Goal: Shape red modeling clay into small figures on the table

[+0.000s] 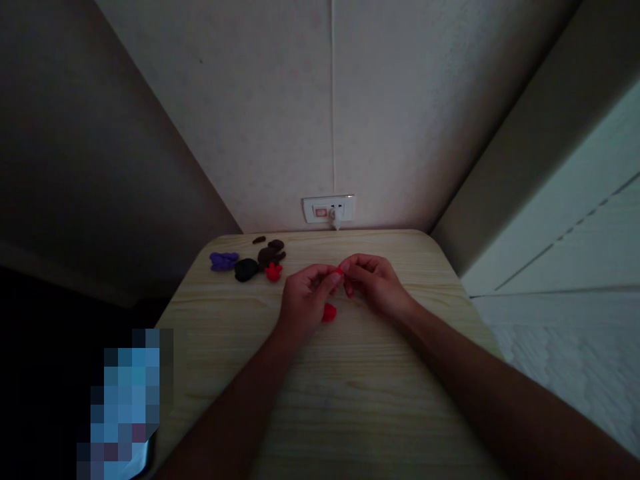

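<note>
Both my hands meet over the middle of a light wooden table (350,400). My left hand (304,301) and my right hand (376,283) have their fingers curled and pinch a small red piece of clay (340,271) between them. A second red lump (329,313) shows just below my left hand, at its palm; whether it rests on the table or in the hand I cannot tell.
At the table's far left lie a purple clay piece (223,261), a black lump (246,270), dark brown pieces (271,251) and a small red piece (273,271). A wall socket (329,210) with a white cable sits behind the table. A blurred blue patch (125,407) is at lower left.
</note>
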### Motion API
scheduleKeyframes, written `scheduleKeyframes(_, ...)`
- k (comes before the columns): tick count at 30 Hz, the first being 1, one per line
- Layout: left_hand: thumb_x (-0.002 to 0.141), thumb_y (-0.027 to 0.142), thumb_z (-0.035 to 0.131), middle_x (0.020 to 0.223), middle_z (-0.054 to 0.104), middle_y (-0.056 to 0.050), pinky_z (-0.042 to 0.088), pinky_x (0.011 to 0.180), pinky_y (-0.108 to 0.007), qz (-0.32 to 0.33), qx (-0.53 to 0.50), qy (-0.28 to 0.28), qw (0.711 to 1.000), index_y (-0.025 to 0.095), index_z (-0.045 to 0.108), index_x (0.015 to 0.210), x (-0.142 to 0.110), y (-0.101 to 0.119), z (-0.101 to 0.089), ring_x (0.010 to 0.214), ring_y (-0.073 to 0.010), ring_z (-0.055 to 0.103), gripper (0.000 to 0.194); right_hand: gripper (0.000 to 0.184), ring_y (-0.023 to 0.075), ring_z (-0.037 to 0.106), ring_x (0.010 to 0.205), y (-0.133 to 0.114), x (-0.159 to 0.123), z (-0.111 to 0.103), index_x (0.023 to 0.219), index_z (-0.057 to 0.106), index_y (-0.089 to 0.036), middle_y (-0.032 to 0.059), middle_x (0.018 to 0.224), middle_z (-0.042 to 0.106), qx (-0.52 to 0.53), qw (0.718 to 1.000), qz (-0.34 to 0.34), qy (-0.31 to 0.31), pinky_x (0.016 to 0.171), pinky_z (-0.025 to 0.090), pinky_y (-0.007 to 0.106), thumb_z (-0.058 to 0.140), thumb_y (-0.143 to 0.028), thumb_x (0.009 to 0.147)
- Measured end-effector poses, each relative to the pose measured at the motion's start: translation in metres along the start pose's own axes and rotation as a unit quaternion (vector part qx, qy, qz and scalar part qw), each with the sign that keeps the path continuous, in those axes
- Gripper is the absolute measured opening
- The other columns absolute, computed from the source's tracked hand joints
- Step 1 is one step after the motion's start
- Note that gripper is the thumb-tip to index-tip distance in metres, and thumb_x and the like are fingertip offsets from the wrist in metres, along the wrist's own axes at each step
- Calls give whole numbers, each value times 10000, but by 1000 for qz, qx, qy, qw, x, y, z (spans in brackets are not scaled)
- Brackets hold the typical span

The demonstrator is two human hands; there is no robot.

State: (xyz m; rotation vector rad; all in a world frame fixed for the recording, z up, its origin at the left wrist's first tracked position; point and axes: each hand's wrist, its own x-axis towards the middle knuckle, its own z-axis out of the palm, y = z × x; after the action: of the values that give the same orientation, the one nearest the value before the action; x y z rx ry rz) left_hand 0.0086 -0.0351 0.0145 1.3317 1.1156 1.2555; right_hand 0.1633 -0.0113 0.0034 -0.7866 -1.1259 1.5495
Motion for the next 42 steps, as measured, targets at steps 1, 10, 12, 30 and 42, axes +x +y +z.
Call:
scheduleKeyframes(1, 822, 312, 710, 689, 694, -30, 481, 602, -242, 0, 0, -2, 1000, 155, 744, 808, 0, 0, 0, 634, -137, 603, 161, 272, 97, 541, 480, 0, 0, 0, 728, 696, -154, 6, 602, 661, -1, 1000, 0, -1, 466, 419, 217, 808, -401, 750)
scheduleKeyframes(10, 810, 301, 723, 650, 677, -29, 484, 601, -250, -4, -28, 35, 999, 144, 757, 806, 1, 1, 2, 614, -141, 597, 161, 210, 125, 589, 578, -9, -12, 1, 929, 748, -188, 54, 809, 696, -319, 929, -183, 26, 521, 459, 256, 670, -383, 914)
scheduleKeyframes(12, 805, 305, 729, 661, 685, -29, 492, 609, -249, 0, -35, 44, 998, 142, 760, 822, 2, 0, 1, 618, -140, 606, 166, 196, 128, 601, 615, -11, -12, -1, 1006, 756, -199, 64, 884, 710, -370, 902, -221, 0, 565, 482, 264, 659, -350, 927)
scheduleKeyframes(30, 767, 307, 796, 799, 756, -60, 560, 644, -279, 36, -14, 42, 998, 155, 781, 874, 1, 4, -3, 660, -156, 678, 186, 198, 167, 606, 662, -9, -11, -7, 902, 696, -196, 51, 754, 673, -431, 878, -209, -6, 589, 469, 278, 633, -376, 955)
scheduleKeyframes(42, 808, 287, 724, 644, 682, -24, 514, 610, -245, 6, -42, 35, 998, 147, 717, 794, 3, 4, -2, 596, -134, 619, 141, 131, 138, 601, 606, -15, -15, -2, 910, 706, -191, 41, 752, 681, -437, 860, -262, -16, 553, 462, 257, 617, -281, 942)
